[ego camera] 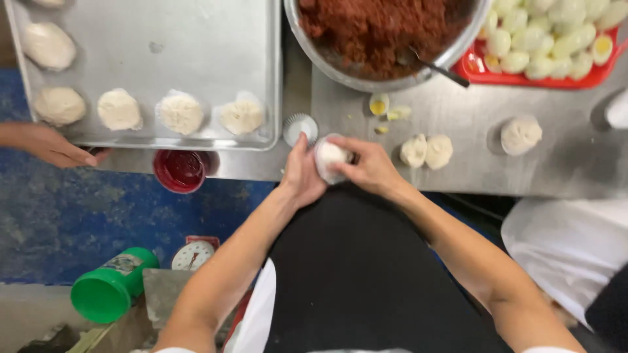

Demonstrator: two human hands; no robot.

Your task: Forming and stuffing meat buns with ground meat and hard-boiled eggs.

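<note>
Both hands closed round one white dough bun (329,157) at the front edge of the steel table (458,124): left hand (302,171) cupping it from the side, right hand (370,165) pinching it from the other. Beside the left hand an empty paper liner (300,127) and a metal tray (216,46) carrying finished buns (180,112); two dough pieces (426,151) just right of the right hand. Further back a bowl of red-brown filling (379,29), a red tray of peeled eggs (549,39), and another person's hand (55,147) at the tray's near-left corner.
</note>
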